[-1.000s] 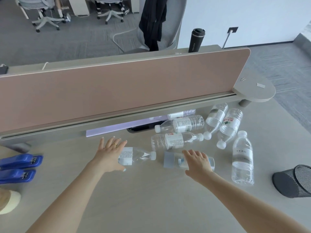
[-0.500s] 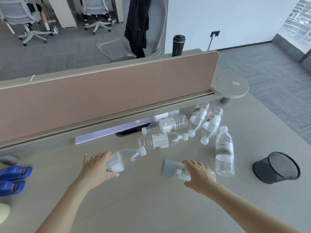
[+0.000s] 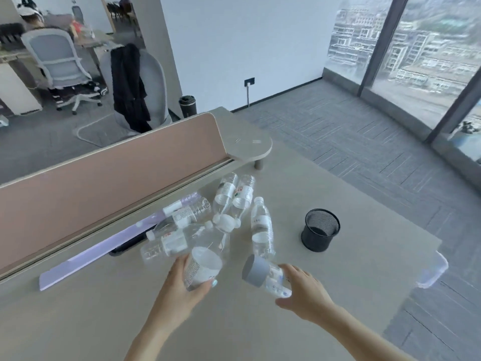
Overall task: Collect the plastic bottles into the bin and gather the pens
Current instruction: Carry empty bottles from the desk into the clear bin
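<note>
The clear bin (image 3: 434, 270) at the desk's far corner shows only as a smeared, see-through rim. The left hand (image 3: 182, 285) hides the base of its bottle (image 3: 205, 259), and the labels blur beyond reading. A dark object (image 3: 127, 246) under the lilac strip (image 3: 88, 256) stays mostly covered.

Each hand (image 3: 179, 290) (image 3: 304, 293) grips a bottle (image 3: 205, 259) (image 3: 265, 277) (both lifted)
</note>
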A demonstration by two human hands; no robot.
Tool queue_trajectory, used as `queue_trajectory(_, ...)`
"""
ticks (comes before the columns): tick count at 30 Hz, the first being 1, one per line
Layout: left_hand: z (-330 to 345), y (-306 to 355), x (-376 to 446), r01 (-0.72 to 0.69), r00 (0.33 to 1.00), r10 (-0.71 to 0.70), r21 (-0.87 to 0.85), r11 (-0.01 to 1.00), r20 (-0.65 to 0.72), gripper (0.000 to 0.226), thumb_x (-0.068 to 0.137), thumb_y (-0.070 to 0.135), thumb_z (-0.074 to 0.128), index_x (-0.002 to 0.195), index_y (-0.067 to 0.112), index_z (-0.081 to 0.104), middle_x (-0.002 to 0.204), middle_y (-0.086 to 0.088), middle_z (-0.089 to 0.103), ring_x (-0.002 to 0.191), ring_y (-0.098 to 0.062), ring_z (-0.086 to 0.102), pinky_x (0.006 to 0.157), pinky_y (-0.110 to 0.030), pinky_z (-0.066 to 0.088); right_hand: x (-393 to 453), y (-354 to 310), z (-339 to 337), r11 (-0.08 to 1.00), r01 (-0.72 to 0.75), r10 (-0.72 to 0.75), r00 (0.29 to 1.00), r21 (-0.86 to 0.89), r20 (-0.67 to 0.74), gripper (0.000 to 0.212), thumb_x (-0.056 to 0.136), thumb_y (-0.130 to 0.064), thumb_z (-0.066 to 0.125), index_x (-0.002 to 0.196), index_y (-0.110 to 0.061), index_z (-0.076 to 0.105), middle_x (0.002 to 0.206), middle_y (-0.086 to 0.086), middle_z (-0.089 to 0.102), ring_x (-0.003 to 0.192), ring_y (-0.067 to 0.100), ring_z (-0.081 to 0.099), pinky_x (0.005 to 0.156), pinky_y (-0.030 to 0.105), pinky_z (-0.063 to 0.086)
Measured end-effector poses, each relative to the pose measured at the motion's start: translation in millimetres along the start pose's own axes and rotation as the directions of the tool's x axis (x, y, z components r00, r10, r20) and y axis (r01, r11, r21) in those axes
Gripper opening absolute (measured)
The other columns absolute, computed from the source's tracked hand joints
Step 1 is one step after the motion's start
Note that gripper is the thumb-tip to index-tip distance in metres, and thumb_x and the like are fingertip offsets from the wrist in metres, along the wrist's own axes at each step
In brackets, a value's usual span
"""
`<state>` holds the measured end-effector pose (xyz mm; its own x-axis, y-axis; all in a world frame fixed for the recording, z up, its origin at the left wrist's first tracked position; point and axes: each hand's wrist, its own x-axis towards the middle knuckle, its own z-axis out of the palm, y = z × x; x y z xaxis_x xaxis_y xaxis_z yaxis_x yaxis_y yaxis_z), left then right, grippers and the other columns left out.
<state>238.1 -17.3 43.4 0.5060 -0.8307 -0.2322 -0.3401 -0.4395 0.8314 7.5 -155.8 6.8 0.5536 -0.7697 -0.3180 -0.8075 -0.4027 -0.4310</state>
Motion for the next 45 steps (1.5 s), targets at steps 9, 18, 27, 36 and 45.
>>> queue_trajectory(9,160.6,102.6,-28.2,-0.103,0.964,0.132,-0.131,0.986,0.230,0.034,0.080,0.016,0.071,0.101,0.030,0.048,0.098,0.005,0.063,0.074,0.014,0.060,0.057,-0.004,0.045,-89.0,149.2,-64.1,0.940,-0.226,0.284,0.934,0.257,-0.218,0.056,0.071,-0.039,0.069,0.119,-0.028,0.045,0.099,-0.012,0.049,0.091,0.014,0.051,0.069,0.028,0.040)
queue_trajectory(18,288.2,182.1,-69.2,-0.162,0.913,0.218,-0.182,0.970,0.345,0.051,0.063,0.039,0.076,0.106,0.027,0.051,0.101,-0.002,0.064,0.079,-0.001,0.066,0.064,-0.015,0.050,-194.5,302.5,-97.7,0.797,-0.389,0.512,0.840,0.463,-0.177,0.046,0.067,-0.039,0.070,0.106,-0.029,0.048,0.100,-0.010,0.059,0.091,0.012,0.057,0.079,0.031,0.048)
queue_trajectory(27,403.3,232.9,-89.8,-0.212,0.859,0.238,-0.109,0.971,0.452,0.063,0.046,0.060,0.064,0.099,0.031,0.049,0.099,0.002,0.064,0.091,-0.011,0.063,0.069,-0.024,0.046,-261.1,394.3,-136.4,0.700,-0.438,0.640,0.735,0.564,-0.224,0.041,0.073,-0.034,0.069,0.106,-0.025,0.046,0.097,-0.004,0.057,0.083,0.015,0.055,0.063,0.027,0.040)
queue_trajectory(36,493.4,292.7,-56.8,-0.312,0.780,0.329,-0.125,0.942,0.532,0.061,0.047,0.060,0.066,0.098,0.033,0.048,0.102,0.006,0.064,0.094,-0.013,0.063,0.078,-0.031,0.050,-264.3,457.8,-177.0,0.639,-0.432,0.706,0.658,0.636,-0.262,0.035,0.075,-0.030,0.068,0.101,-0.022,0.047,0.090,-0.004,0.054,0.075,0.013,0.052,0.058,0.025,0.036)
queue_trajectory(45,557.1,366.5,34.7,-0.372,0.739,0.363,-0.105,0.922,0.567,0.063,0.060,0.048,0.068,0.115,0.031,0.042,0.107,0.008,0.061,0.097,-0.014,0.060,0.075,-0.027,0.044,-188.5,517.6,-257.3,0.623,-0.413,0.717,0.641,0.664,-0.274,0.032,0.075,-0.029,0.068,0.097,-0.024,0.045,0.085,-0.008,0.052,0.069,0.007,0.048,0.055,0.023,0.032)
